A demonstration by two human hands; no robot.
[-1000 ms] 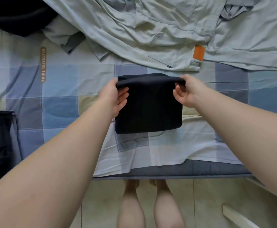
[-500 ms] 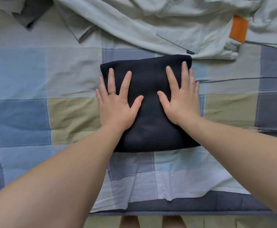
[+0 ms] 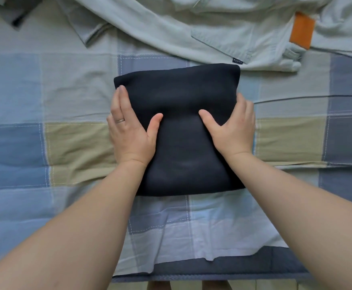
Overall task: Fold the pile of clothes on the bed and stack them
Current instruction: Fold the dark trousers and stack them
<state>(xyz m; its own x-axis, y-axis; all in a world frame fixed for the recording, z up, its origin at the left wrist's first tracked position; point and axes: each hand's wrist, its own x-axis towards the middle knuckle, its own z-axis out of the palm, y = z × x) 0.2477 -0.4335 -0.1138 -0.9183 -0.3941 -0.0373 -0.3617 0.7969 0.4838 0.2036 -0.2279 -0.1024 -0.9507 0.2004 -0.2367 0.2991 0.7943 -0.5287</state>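
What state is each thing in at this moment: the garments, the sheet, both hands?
dark garment: folded into a rectangle, flat on the checked sheet.
pale green clothes: unfolded, rumpled, beyond it.
left hand: thumb on the dark garment, straight fingers along its left edge.
right hand: thumb on top, fingers at its right edge, partly hidden.
checked sheet: spread, lightly creased.

A single wide-angle camera worn on the head looks steeply down from close above the near edge of the bed [image 3: 233,271]. Both forearms enter from the lower left and lower right corners. They meet near the frame's centre, where the left hand [image 3: 129,130] and right hand [image 3: 231,130] rest on the folded dark garment [image 3: 181,147]. The view faces across the checked bedsheet [image 3: 45,101] toward pale green clothes [image 3: 171,24] along the top edge. A thin strip of floor [image 3: 275,287] shows at the bottom edge.
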